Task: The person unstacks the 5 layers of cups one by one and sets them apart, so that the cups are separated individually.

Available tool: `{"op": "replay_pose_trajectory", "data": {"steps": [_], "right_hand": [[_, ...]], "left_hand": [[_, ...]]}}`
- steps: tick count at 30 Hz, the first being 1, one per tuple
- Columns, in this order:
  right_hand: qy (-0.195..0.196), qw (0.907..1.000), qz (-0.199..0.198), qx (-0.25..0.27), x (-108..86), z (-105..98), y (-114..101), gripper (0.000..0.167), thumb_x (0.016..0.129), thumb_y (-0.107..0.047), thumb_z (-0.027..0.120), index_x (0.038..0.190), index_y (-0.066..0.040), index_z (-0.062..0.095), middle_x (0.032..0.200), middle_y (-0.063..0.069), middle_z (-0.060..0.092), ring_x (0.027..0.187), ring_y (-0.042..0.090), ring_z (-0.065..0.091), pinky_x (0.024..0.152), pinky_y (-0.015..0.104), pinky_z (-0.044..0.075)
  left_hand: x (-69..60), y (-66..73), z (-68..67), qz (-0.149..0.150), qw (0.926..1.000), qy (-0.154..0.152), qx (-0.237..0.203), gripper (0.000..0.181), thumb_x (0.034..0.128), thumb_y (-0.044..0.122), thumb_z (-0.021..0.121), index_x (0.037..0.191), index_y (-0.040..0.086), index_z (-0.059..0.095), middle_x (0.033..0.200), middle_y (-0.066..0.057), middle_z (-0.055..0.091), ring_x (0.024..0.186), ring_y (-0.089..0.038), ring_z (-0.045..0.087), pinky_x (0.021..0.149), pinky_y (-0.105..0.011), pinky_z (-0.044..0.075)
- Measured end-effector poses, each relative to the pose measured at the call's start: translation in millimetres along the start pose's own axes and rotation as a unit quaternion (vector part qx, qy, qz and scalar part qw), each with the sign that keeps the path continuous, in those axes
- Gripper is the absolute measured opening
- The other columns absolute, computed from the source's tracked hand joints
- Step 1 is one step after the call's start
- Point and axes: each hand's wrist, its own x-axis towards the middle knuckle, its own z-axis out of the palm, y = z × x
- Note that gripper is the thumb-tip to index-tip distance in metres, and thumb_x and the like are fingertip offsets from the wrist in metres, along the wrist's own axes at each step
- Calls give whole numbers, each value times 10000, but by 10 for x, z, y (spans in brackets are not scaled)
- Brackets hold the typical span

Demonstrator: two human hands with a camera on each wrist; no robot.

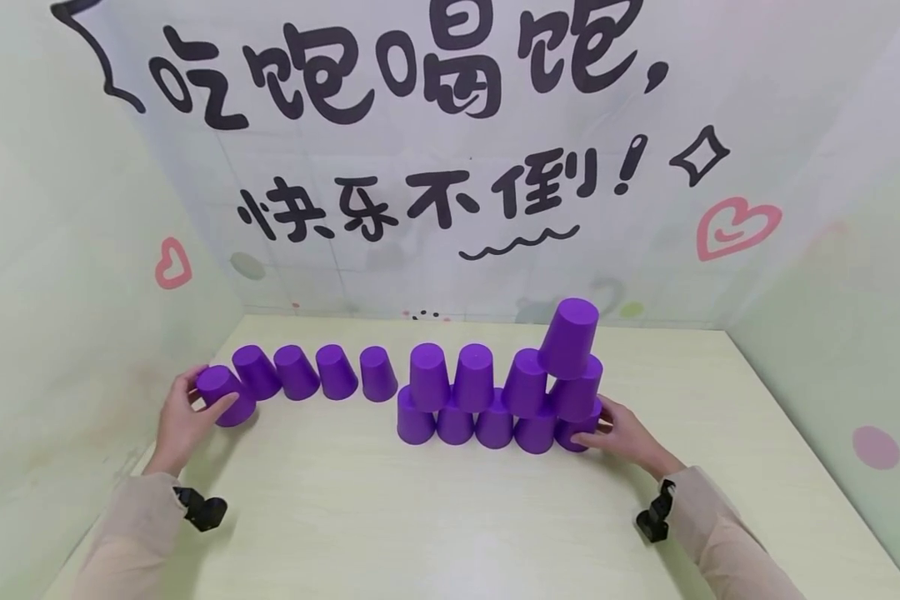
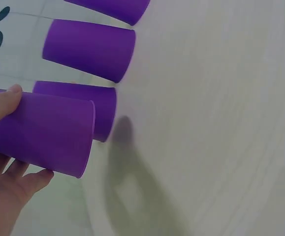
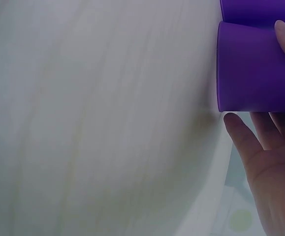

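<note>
At the left end of a row of upside-down purple cups, my left hand (image 1: pixel 182 419) grips one purple cup (image 2: pixel 44 132), thumb on one side and fingers on the other. Whether this cup touches the table cannot be told. Right of the row rises a stack of upside-down purple cups in three levels, with a single cup (image 1: pixel 572 337) on top at its right part. My right hand (image 1: pixel 624 432) holds the bottom right cup (image 3: pixel 255 69) of the stack, its thumb across the front and fingers along the outer side.
Several standing cups (image 1: pixel 337 372) extend from my left hand toward the stack. They rest on a pale table (image 1: pixel 435 517). Behind is a white printed backdrop (image 1: pixel 390 275), with pale walls at both sides. A black wrist camera (image 1: pixel 204 510) sits on the left sleeve.
</note>
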Motion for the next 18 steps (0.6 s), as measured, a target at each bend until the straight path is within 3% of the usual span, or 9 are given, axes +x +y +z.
{"op": "replay_pose_trajectory", "data": {"steps": [3, 5, 11, 14, 18], "right_hand": [[3, 10000, 27, -10, -1, 9, 8, 656, 709, -155, 745, 1249, 34, 422, 1102, 173, 549, 974, 297, 544, 820, 299, 483], [-5, 10000, 26, -44, 2, 9, 12, 653, 712, -161, 743, 1248, 32, 422, 1104, 173, 548, 980, 301, 540, 821, 291, 481], [-25, 9999, 57, -99, 13, 7, 9, 640, 718, -173, 739, 1242, 23, 427, 1106, 172, 547, 984, 302, 537, 827, 313, 481], [1, 9999, 50, -143, 11, 6, 6, 634, 719, -171, 738, 1237, 29, 431, 1095, 171, 552, 966, 276, 549, 819, 333, 485], [-7, 9999, 31, -147, 7, 5, 2, 633, 722, -170, 736, 1239, 29, 429, 1093, 168, 553, 956, 251, 554, 811, 319, 486]], "left_hand": [[44, -207, 85, 10, 9999, 18, 135, 775, 785, 377, 647, 1387, 112, 236, 1278, -202, 363, 1124, -335, 388, 797, -202, 468], [28, -236, 121, -59, 9999, 14, 158, 793, 781, 394, 646, 1386, 94, 231, 1280, -208, 362, 1131, -350, 382, 828, -285, 467], [-138, 10, 157, -482, 9988, 55, -4, 773, 813, 309, 635, 1375, 12, 195, 1296, -246, 340, 1152, -403, 358, 912, -489, 380], [-179, 103, 143, -505, 9987, -23, -33, 748, 835, 260, 613, 1376, -9, 173, 1309, -275, 315, 1164, -428, 339, 916, -526, 356], [-187, 128, 130, -500, 9986, -150, -47, 749, 848, 243, 597, 1384, -12, 140, 1324, -295, 284, 1182, -448, 314, 924, -540, 342]]}}
